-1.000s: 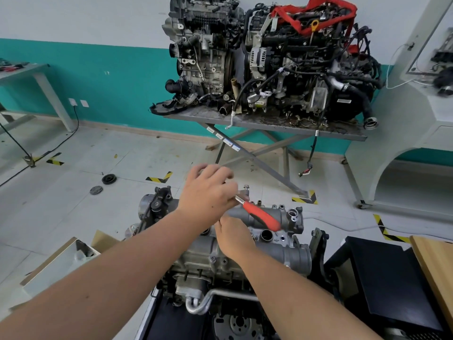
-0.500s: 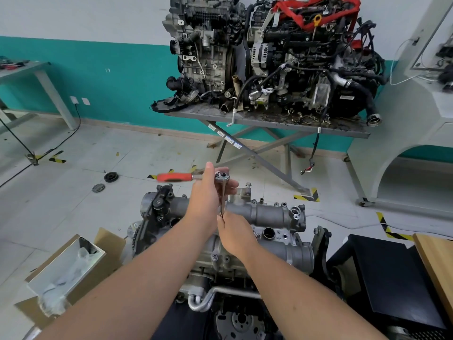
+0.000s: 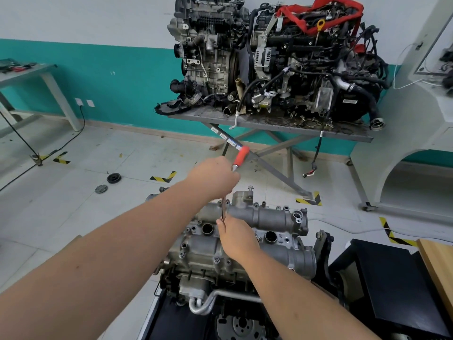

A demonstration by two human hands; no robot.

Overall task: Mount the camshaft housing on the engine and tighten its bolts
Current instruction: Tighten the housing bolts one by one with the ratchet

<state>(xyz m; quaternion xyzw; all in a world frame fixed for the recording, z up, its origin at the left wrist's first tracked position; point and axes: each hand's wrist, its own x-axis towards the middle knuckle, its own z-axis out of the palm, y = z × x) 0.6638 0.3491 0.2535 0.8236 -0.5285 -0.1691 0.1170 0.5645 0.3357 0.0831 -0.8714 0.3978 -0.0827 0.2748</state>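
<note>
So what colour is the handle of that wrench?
Red-orange, on the wrench handle above the left hand; the head view shows it.

views: one, head-worn | position: above and close behind the engine on its stand | facing: forward and down along both forearms | near field: left hand and right hand at centre | far field: floor, teal wall, table of engines | lens: wide, edges bowed | shared: none

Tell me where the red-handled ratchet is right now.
Head view, centre: the red-handled ratchet is gripped by the left hand above the camshaft housing; the right hand steadies its extension bar.
</note>
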